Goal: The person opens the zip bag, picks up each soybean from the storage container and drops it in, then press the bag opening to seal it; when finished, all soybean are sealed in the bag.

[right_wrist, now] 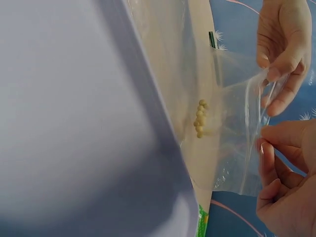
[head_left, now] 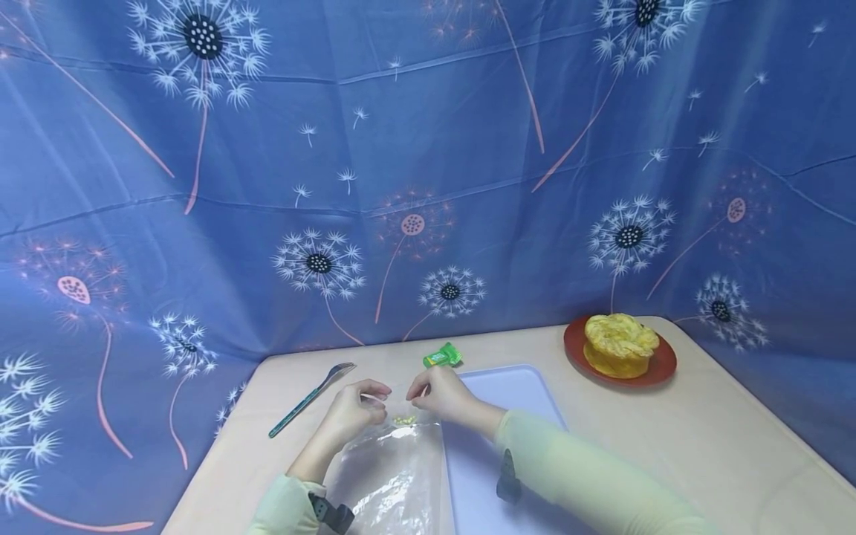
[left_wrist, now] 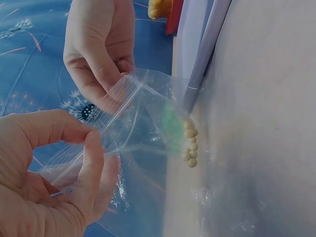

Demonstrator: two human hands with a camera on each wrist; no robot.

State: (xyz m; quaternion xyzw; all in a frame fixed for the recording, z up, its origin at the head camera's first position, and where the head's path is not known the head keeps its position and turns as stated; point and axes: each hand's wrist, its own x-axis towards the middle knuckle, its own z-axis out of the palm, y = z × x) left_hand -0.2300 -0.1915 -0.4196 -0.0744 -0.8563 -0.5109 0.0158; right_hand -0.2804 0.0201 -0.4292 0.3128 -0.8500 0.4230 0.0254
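Observation:
A clear zip-top plastic bag (head_left: 394, 475) hangs between my two hands, its lower part spread over the table. My left hand (head_left: 357, 409) pinches one side of the bag's mouth between thumb and fingers. On the other side of the zip strip, my right hand (head_left: 444, 394) pinches the edge with its fingertips. The mouth stands slightly parted near the left hand in the right wrist view. Several small round pale-yellow beans (left_wrist: 191, 143) show in a cluster through the clear plastic, below the zip strip; their exact kind I cannot tell.
A pale lavender tray (head_left: 508, 386) lies under my right forearm. Behind it is a green wrapped packet (head_left: 443, 355). A fork (head_left: 310, 401) with a teal handle lies at left. At the back right, a yellow bread (head_left: 618, 345) sits on a red plate (head_left: 665, 364).

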